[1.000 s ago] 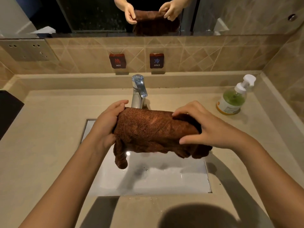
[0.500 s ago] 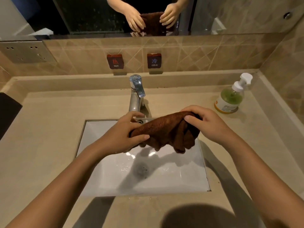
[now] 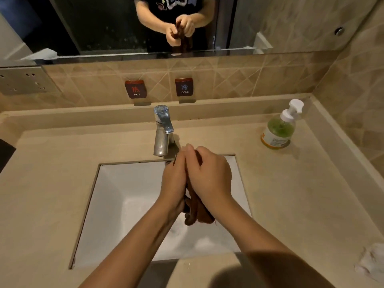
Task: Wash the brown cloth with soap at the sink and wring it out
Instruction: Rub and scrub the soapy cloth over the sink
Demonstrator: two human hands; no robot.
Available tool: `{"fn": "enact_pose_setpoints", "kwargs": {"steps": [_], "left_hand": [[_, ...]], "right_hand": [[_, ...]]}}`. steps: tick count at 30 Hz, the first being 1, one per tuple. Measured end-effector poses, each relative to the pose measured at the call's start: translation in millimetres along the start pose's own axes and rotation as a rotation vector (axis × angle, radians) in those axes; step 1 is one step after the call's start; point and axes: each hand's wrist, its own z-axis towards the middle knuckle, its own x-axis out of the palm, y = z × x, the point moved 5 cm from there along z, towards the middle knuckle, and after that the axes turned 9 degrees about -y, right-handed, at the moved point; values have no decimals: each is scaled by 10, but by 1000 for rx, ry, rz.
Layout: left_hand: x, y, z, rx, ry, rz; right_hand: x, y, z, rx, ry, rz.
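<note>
Both my hands are pressed together over the sink (image 3: 116,204), left hand (image 3: 174,181) beside right hand (image 3: 209,175), grip squeezing the brown cloth (image 3: 197,213), whose end hangs below my wrists.

One head-worn view looks forward and steeply down, close over the sink (image 3: 108,204), faucet (image 3: 163,129) and mirror (image 3: 104,23).

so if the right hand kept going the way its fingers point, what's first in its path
Probably the faucet: the right hand, clamped on the brown cloth, points up and slightly left toward its base, though depth is unclear.
</note>
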Motion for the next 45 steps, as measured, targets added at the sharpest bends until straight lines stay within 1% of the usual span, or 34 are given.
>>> {"fn": "enact_pose_setpoints", "kwargs": {"steps": [2,5,7,9,11,12,14,16,18,20,22,23,25,28,32,34,39,41,43,45], "left_hand": [[15,45,-25,-11,0,34],[-16,36,-21,9,-19,58],[-57,17,52,8,-62,50],[-111,-9,142,-41,-114,-14],[-111,4,198,-109,-91,-106],[-89,22,189,-129,-64,-114],[-70,80,102,-150,-32,-86],[-70,107,21,-150,-10,-87],[-116,89,29,-128,-2,-69],[-177,28,100,-119,-34,-56],[-238,-34,190,-118,-90,-61],[-239,-50,211,-116,-90,-56],[-204,-46,192,-114,-52,-59],[-166,-37,155,-108,-19,-49],[-121,-17,119,-132,17,-56],[-101,40,64,-147,49,-24],[-90,46,-19,-138,148,12],[-102,36,-2,-145,146,-13],[-143,23,44,-173,68,-45],[-191,-9,120,-168,-22,-26]], "right_hand": [[4,-154,155,70,-40,-6],[64,-341,218,128,-24,23],[106,-316,107,83,3,47],[156,-161,-92,-28,54,46],[181,-32,-223,-111,71,31],[178,-32,-190,-96,44,29],[182,-125,-14,21,-5,51],[195,-256,180,155,3,98],[205,-326,202,196,25,138],[209,-284,21,168,76,157],[221,-148,-247,66,125,121],[233,-82,-331,3,135,79],[265,-18,-325,-62,94,16],[264,-29,-153,9,-16,18],[259,-152,41,128,-84,27],[273,-271,168,196,-49,32],[314,-478,256,254,82,88],[274,-464,213,225,86,104],[224,-384,81,152,102,83],[208,-230,-121,20,147,9]]}}
